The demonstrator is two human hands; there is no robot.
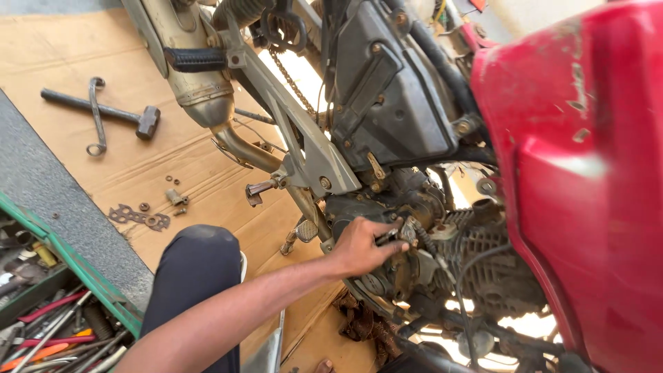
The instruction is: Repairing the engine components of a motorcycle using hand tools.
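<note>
Left hand [364,245] closed around a small dark tool [387,237], tip pressed against the engine [414,235] of the motorcycle, just under the grey side cover [387,97]; what kind of tool it is can't be made out. Arm reaches in from lower left, across the person's dark-trousered knee [197,269]. Right hand not visible. Red fuel tank [580,179] fills the right side, close to camera. Exhaust pipe [200,76] and silver footrest bracket [304,152] sit above the hand. Cardboard [62,48] on the ground carries a hammer [103,110] with a curved wrench [97,114] lying across it, plus loose nuts and a flat metal plate [138,216]. Green toolbox [83,276] with screwdrivers at lower left
</note>
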